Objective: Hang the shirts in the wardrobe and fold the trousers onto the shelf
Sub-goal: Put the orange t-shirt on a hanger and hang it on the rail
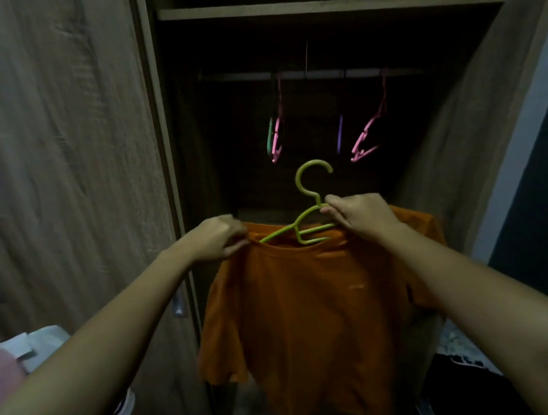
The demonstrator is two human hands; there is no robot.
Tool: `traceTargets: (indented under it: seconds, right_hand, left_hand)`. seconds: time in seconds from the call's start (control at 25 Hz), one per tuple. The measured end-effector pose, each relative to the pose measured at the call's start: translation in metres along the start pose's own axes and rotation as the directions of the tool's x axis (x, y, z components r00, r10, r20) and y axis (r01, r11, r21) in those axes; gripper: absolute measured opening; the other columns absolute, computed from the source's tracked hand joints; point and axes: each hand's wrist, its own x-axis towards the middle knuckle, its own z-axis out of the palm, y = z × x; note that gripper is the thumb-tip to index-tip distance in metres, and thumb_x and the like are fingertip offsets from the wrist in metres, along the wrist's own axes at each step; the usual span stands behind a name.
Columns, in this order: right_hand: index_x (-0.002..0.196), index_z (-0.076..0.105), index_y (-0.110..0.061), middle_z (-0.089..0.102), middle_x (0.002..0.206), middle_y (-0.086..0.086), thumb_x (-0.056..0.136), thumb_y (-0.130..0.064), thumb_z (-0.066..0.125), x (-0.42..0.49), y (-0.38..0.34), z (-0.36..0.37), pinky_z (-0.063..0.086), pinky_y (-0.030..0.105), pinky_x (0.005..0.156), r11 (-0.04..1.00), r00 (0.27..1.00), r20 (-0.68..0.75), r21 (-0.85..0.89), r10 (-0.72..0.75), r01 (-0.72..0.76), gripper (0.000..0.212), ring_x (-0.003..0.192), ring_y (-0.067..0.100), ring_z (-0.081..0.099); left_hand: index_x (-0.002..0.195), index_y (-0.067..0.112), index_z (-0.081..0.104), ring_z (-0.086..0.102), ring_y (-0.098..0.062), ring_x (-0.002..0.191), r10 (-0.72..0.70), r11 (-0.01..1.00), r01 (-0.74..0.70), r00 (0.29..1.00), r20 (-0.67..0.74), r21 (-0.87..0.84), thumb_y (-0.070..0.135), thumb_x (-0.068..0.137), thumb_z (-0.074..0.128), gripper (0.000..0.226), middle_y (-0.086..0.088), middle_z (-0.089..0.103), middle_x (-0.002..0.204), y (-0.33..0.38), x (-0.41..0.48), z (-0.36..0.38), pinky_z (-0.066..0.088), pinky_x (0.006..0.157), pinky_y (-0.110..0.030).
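An orange T-shirt (310, 305) hangs in front of me, held up before the open wardrobe. A green plastic hanger (312, 200) sits in its neck opening, hook pointing up. My left hand (216, 237) pinches the shirt's collar at the left shoulder. My right hand (358, 217) grips the hanger just below the hook, on the right side of the collar. The wardrobe rail (312, 74) runs across the dark interior above the hanger.
Several empty hangers, pink (368, 133), green (271, 136) and purple (339, 134), dangle from the rail. A wooden shelf (329, 7) spans above it. A closed wardrobe door (58, 162) stands at left. Light clothes (14, 353) lie at lower left, dark fabric (464, 386) at lower right.
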Motion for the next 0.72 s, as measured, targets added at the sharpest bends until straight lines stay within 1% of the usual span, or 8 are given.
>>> traceTargets:
  seconds: [0.08,0.12,0.16,0.24,0.36,0.48,0.6,0.72]
  right_hand:
    - [0.102,0.056,-0.019,0.056,0.067,0.001,0.098,-0.043,0.032,0.004,-0.014,0.002,0.021,0.022,0.046,0.991,0.991,0.061,0.052,0.119,-0.122,0.034,0.06,0.021,0.058]
    - [0.109,0.056,-0.019,0.058,0.072,0.003,0.099,-0.043,0.032,0.004,-0.015,0.002,0.026,0.025,0.05,0.975,0.975,0.094,0.078,0.2,-0.207,0.035,0.066,0.022,0.059]
    - [0.114,0.055,-0.019,0.06,0.075,0.005,0.098,-0.043,0.031,0.003,-0.013,0.003,0.029,0.026,0.055,0.956,0.959,0.108,0.104,0.263,-0.274,0.038,0.07,0.023,0.06]
    - [0.119,0.054,-0.019,0.058,0.074,0.003,0.097,-0.046,0.028,-0.002,-0.007,0.001,0.031,0.027,0.056,0.922,0.934,0.106,0.155,0.342,-0.355,0.044,0.072,0.024,0.06]
    - [0.116,0.054,-0.02,0.052,0.071,-0.002,0.097,-0.049,0.024,-0.005,-0.009,0.006,0.032,0.027,0.056,0.918,0.933,0.113,0.171,0.342,-0.357,0.046,0.073,0.023,0.061]
    - [0.111,0.052,-0.023,0.053,0.07,-0.005,0.097,-0.049,0.024,-0.003,-0.019,0.011,0.035,0.028,0.06,0.913,0.937,0.192,0.235,0.292,-0.333,0.04,0.071,0.02,0.059]
    - [0.112,0.045,-0.025,0.052,0.074,-0.008,0.098,-0.049,0.021,-0.015,-0.006,0.013,0.036,0.029,0.065,0.878,0.906,0.301,0.287,0.296,-0.382,0.036,0.071,0.016,0.054]
    - [0.113,0.041,-0.025,0.053,0.083,-0.006,0.097,-0.051,0.019,-0.051,0.025,0.02,0.039,0.031,0.071,0.825,0.823,0.432,0.255,0.368,-0.503,0.037,0.079,0.018,0.056]
  left_hand:
    - [0.125,0.015,0.051,0.044,-0.01,0.108,0.001,0.996,-0.012,0.993,-0.121,-0.09,0.026,0.091,0.057,0.037,-0.002,0.047,0.12,0.014,0.011,0.003,0.036,0.087,-0.019]
    - [0.131,0.017,0.045,0.04,-0.01,0.114,-0.089,0.975,0.051,0.982,-0.169,-0.217,0.027,0.089,0.061,0.046,-0.001,0.04,0.126,0.016,0.011,0.004,0.039,0.091,-0.023]
    - [0.132,0.018,0.042,0.041,-0.012,0.116,-0.21,0.924,0.139,0.963,-0.17,-0.356,0.03,0.088,0.062,0.05,-0.001,0.038,0.129,0.014,0.009,0.005,0.043,0.093,-0.028]
    - [0.119,0.014,0.051,0.055,-0.016,0.104,-0.355,0.799,0.268,0.933,-0.062,-0.538,0.038,0.089,0.056,0.039,-0.002,0.052,0.118,0.012,0.003,0.006,0.051,0.088,-0.034]
    - [0.095,0.016,0.06,0.061,-0.019,0.083,-0.32,0.78,0.244,0.947,-0.033,-0.577,0.041,0.091,0.048,0.028,-0.005,0.061,0.091,0.017,0.004,0.008,0.049,0.071,-0.027]
    - [0.095,0.015,0.059,0.06,-0.016,0.082,-0.268,0.818,0.195,0.962,-0.058,-0.541,0.038,0.092,0.049,0.026,-0.003,0.06,0.09,0.022,0.01,0.012,0.044,0.068,-0.021]
    - [0.094,0.018,0.06,0.059,-0.012,0.079,-0.273,0.828,0.15,0.95,-0.155,-0.54,0.056,0.086,0.049,0.04,0.0,0.06,0.087,0.009,0.0,0.014,0.044,0.065,-0.019]
    - [0.091,0.018,0.063,0.057,-0.008,0.071,-0.319,0.828,0.159,0.922,-0.219,-0.537,0.065,0.076,0.041,0.054,0.0,0.06,0.083,-0.016,-0.017,0.017,0.042,0.061,-0.019]
